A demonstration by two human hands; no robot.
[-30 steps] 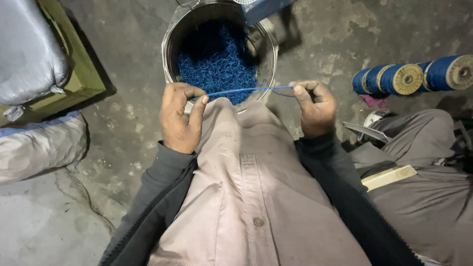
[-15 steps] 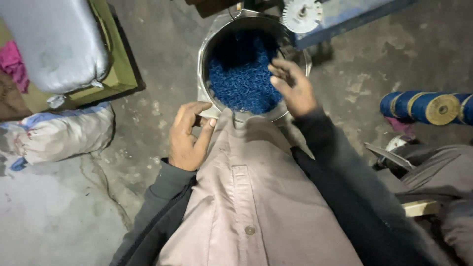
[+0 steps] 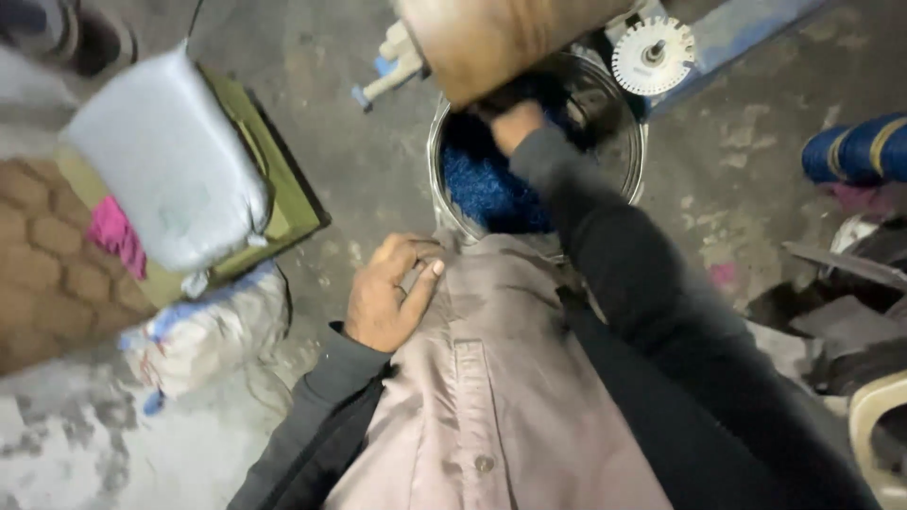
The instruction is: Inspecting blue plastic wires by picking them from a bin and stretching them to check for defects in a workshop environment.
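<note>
- Since 0.5 s ago, right hand (image 3: 515, 123) has reached deeper across the round metal bucket (image 3: 631, 161) of blue material (image 3: 482, 184); its fingers are hidden, grip unclear.
- Left hand (image 3: 387, 293), fingers curled together, presses the pinkish-grey shirt (image 3: 501, 378).
- Bucket stands upright, mouth upward, ahead of the person.

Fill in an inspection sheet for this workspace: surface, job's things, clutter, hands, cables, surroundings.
Surface: rough grey concrete floor.
Job's things: round metal bucket holding blue material.
Clutter: grey sack on a green board; blue spools; white toothed disc.
Hands: left hand rests on the shirt; right hand reaches into the bucket, grip hidden.
Cables: nothing seen.
Surroundings: brown rounded object above the bucket.
</note>
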